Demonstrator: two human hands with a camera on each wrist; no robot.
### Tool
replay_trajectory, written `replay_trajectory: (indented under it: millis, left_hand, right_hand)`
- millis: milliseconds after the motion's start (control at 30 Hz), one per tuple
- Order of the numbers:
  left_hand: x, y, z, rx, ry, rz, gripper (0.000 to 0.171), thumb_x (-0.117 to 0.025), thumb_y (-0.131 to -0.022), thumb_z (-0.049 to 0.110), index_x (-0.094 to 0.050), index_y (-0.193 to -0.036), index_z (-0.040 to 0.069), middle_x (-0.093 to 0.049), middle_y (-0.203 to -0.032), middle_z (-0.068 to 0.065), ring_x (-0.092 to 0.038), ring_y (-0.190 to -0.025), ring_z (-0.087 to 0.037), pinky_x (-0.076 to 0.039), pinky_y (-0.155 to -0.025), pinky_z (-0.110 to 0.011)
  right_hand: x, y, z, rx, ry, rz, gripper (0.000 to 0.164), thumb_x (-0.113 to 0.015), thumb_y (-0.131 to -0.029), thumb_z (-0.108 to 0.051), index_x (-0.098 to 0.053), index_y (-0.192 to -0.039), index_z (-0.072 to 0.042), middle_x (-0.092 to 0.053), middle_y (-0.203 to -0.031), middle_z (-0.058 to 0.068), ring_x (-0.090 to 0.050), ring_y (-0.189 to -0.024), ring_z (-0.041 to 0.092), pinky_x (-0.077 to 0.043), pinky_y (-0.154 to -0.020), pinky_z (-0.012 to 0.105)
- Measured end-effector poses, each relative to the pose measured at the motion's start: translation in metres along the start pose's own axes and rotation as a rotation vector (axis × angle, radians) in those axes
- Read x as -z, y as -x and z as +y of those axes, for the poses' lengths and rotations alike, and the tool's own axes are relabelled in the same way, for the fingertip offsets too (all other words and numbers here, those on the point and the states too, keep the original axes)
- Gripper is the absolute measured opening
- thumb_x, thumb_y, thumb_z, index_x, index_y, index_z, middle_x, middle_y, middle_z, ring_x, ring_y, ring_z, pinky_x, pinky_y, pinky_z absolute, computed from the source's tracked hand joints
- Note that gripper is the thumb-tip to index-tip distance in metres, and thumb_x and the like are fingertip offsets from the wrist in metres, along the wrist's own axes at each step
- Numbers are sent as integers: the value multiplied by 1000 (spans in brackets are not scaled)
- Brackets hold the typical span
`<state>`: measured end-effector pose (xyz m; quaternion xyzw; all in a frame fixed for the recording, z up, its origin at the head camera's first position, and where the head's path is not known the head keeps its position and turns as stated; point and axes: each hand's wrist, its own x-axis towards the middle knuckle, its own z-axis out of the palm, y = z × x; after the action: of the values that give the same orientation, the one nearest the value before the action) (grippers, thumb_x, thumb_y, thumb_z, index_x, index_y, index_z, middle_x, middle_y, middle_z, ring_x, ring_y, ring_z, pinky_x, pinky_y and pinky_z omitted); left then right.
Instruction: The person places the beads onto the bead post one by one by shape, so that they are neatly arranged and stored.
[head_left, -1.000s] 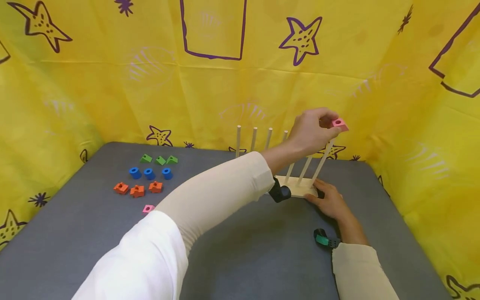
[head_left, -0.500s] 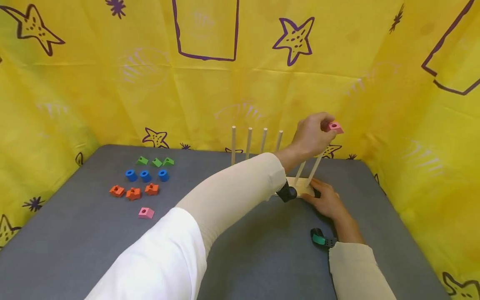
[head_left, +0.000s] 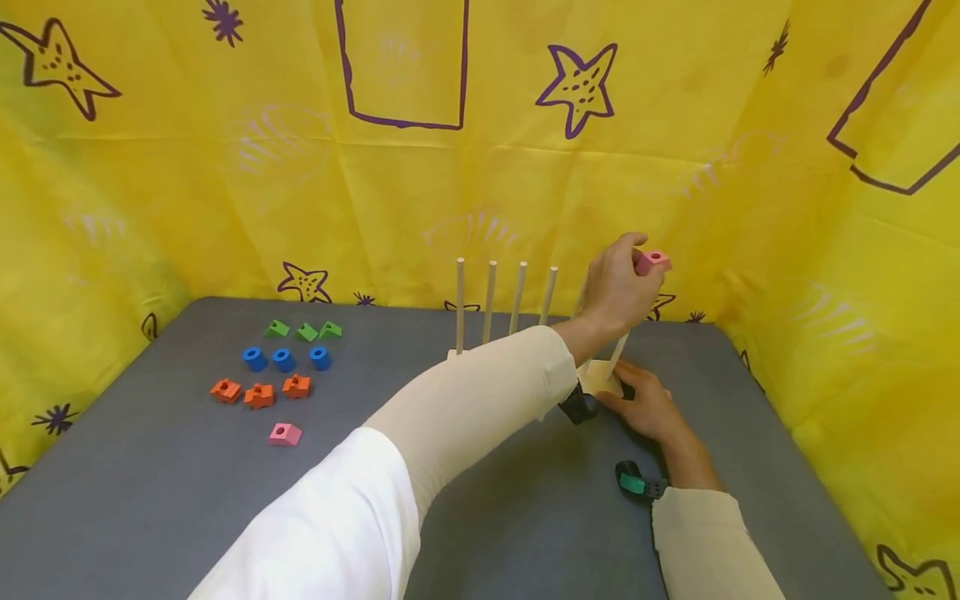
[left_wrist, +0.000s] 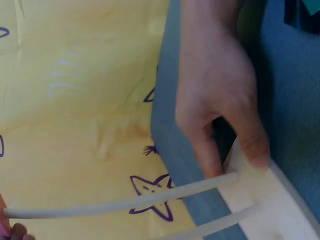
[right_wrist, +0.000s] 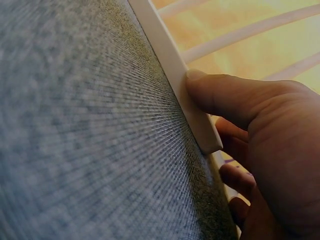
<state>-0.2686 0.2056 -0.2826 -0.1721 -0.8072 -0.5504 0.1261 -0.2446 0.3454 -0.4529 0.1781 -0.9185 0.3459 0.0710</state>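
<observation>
My left hand [head_left: 619, 283] reaches across to the right and pinches a pink block [head_left: 654, 261] with a hole in its top. It holds the block at the upper end of the rightmost peg [head_left: 617, 357]. In the left wrist view that peg's tip [left_wrist: 7, 213] meets the block at the left edge; whether it has entered the hole, I cannot tell. My right hand [head_left: 648, 406] grips the right end of the wooden base [head_left: 597, 380], thumb on the near side. The right wrist view shows the thumb [right_wrist: 215, 90] against the base's edge [right_wrist: 172, 70].
Left on the grey table [head_left: 150, 500] lie three green triangular blocks [head_left: 307, 332], three blue cylinders [head_left: 283, 360], three orange notched blocks [head_left: 259, 396] and one pink block [head_left: 285, 434]. Several upright pegs [head_left: 489, 304] rise from the base. A yellow curtain [head_left: 405, 192] hangs behind.
My left hand and its pink block have come down slightly at the peg's top. The head view has shifted, uncovering the other pink block. My right hand stays on the base.
</observation>
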Motion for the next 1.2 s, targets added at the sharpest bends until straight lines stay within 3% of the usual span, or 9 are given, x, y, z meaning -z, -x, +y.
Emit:
replay_trajectory:
  millis: [133, 333, 767, 1033, 1200]
  left_hand:
    - [-6, 5, -5, -3, 43, 50, 48, -67, -91, 17, -51, -136, 12, -59, -97, 4, -54, -72, -6, -47, -58, -13]
    - [-11, 13, -15, 40, 74, 68, 51, -72, -89, 20, -52, -135, 10, -59, -98, 5, -55, -74, -5, -48, -58, -12]
    - [-21, 26, -43, 117, 149, 100, 62, -78, -84, 20, -46, -136, 9, -56, -88, 7, -55, -72, -5, -48, -61, -15]
    - [-30, 36, -63, 180, 73, 124, 53, -81, -80, 20, -54, -125, 10, -55, -84, 8, -54, -77, -7, -46, -67, -18]
    - [-36, 42, -75, 207, 97, 116, 42, -80, -80, 16, -58, -116, 9, -56, -82, 6, -54, -76, -10, -46, -68, -20]
  right_hand:
    - [-1, 1, 0, 5, 8, 10, 54, -70, -90, -23, -53, -138, -5, -50, -138, 19, -45, -124, 43, -25, -85, 72]
    - [-2, 1, -2, -2, 28, 1, 52, -70, -89, -25, -55, -137, -9, -54, -135, 15, -49, -120, 40, -28, -85, 69]
    - [0, 1, -2, -12, 43, 0, 57, -70, -89, -24, -51, -139, -3, -51, -137, 18, -47, -122, 42, -29, -85, 71]
    - [-1, 2, -2, -28, 36, 17, 55, -71, -88, -25, -55, -135, -1, -52, -135, 19, -46, -121, 44, -29, -85, 70]
    - [-1, 2, -2, -10, 41, 41, 49, -72, -87, -23, -59, -130, -3, -57, -130, 18, -50, -117, 43, -31, -83, 69]
